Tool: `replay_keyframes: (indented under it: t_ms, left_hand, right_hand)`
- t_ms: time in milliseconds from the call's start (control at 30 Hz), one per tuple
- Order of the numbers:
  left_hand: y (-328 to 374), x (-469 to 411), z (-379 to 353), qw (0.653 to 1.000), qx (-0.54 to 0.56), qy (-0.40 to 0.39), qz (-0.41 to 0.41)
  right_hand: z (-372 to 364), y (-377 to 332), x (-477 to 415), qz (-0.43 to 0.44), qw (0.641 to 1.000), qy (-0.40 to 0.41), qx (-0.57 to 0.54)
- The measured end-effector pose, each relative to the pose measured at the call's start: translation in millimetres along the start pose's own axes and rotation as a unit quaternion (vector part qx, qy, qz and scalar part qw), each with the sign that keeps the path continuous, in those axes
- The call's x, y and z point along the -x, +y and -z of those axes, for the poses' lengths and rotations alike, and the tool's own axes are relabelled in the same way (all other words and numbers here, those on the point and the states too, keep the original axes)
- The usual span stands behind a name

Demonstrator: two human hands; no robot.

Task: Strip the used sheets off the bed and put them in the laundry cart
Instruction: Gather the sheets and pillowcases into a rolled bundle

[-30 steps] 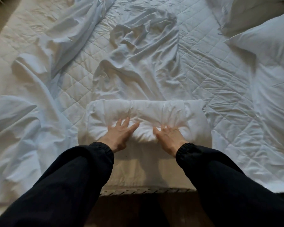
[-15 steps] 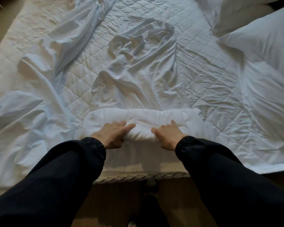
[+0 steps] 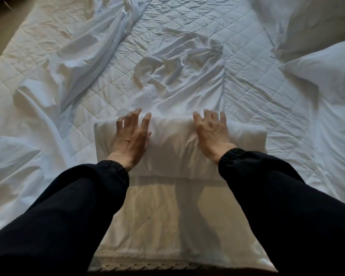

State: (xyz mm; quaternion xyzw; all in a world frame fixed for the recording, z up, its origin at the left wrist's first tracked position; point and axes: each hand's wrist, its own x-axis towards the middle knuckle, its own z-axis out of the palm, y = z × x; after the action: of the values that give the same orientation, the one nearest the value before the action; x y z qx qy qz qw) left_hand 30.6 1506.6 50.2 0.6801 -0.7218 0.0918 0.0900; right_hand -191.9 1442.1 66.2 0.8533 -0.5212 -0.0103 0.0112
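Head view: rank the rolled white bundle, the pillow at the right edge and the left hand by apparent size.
1. rolled white bundle
2. pillow at the right edge, though cropped and farther away, so unsure against the bundle
3. left hand, clearly smallest

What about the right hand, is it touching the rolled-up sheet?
Touching. The head view shows the right hand lying palm-down on the rolled-up sheet, fingers spread across its far edge, with no gap beneath.

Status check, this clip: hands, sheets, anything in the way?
Both open: left hand, right hand, fingers spread on the rolled bundle. Beyond it, crumpled sheet loose on the mattress. At right, pillows clear of the roll. No cart in view.
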Motion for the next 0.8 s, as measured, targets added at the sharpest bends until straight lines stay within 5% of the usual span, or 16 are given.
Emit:
replay_keyframes:
  t_ms: [67, 200, 267, 800]
  left_hand:
    - [5, -4, -15, 1.000, 0.013, -0.026, -0.011]
    - [12, 9, -49, 0.964, -0.005, -0.259, -0.054]
    - [9, 11, -62, 0.949, -0.026, -0.311, -0.045]
    - [16, -10, -107, 0.935, -0.035, -0.353, 0.005]
  right_hand:
    - [-13, -1, -5, 0.024, 0.999, -0.041, -0.004]
    - [-51, -2, 5, 0.067, 0.981, -0.182, -0.002]
    - [-70, 2, 9, 0.055, 0.974, -0.219, -0.007]
    - [-127, -4, -2, 0.034, 0.986, -0.163, 0.027]
